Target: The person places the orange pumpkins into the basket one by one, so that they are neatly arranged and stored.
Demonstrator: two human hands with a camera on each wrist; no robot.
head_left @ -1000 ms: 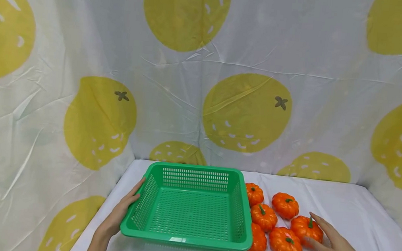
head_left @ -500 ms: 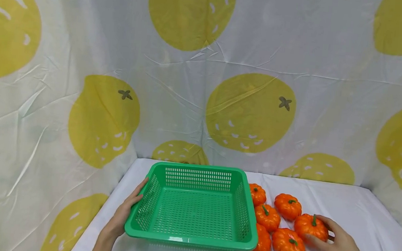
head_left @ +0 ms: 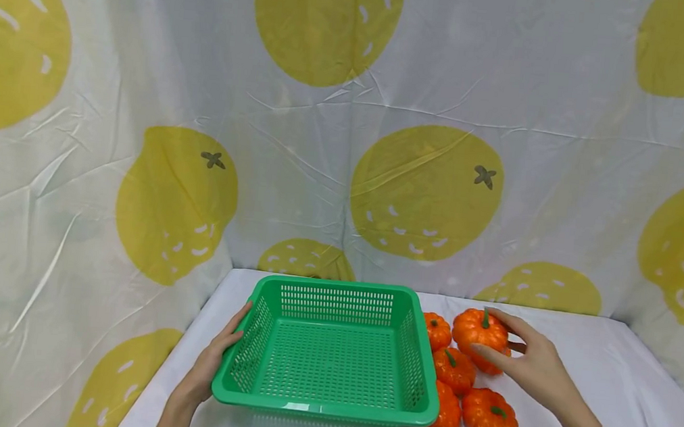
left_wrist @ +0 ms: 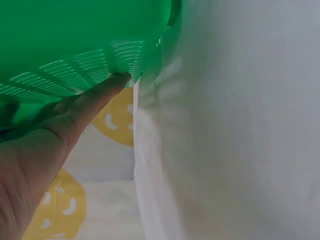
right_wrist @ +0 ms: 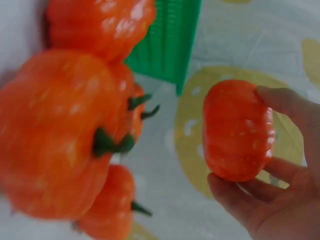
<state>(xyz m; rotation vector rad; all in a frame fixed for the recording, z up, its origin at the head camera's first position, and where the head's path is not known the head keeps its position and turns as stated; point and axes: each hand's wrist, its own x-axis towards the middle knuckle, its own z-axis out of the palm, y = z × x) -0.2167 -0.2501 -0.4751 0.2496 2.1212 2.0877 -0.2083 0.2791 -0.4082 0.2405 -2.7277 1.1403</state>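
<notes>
My left hand (head_left: 211, 359) rests against the outside of the left wall of a green plastic basket (head_left: 325, 409), its fingers lying straight along the slotted side (left_wrist: 75, 70). Nothing is inside the basket. To the right, my right hand (head_left: 533, 362) grips a small glossy orange pumpkin (head_left: 477, 331) between thumb and fingers, its green stem pointing up. In the right wrist view this held pumpkin (right_wrist: 237, 131) is raised off the table. Below and behind it, another pumpkin (head_left: 495, 368) is partly hidden.
Several more pumpkins stand along the basket's right side, among them a front one (head_left: 489, 418) and a middle one (head_left: 454, 370). White cloth (head_left: 597, 371) covers the table. A lemon-print curtain (head_left: 295, 189) hangs behind and at the sides.
My right hand has closed round the rightmost pumpkin, lifted it and carried it left and away, over the rear pumpkin. The left hand stays against the basket.
</notes>
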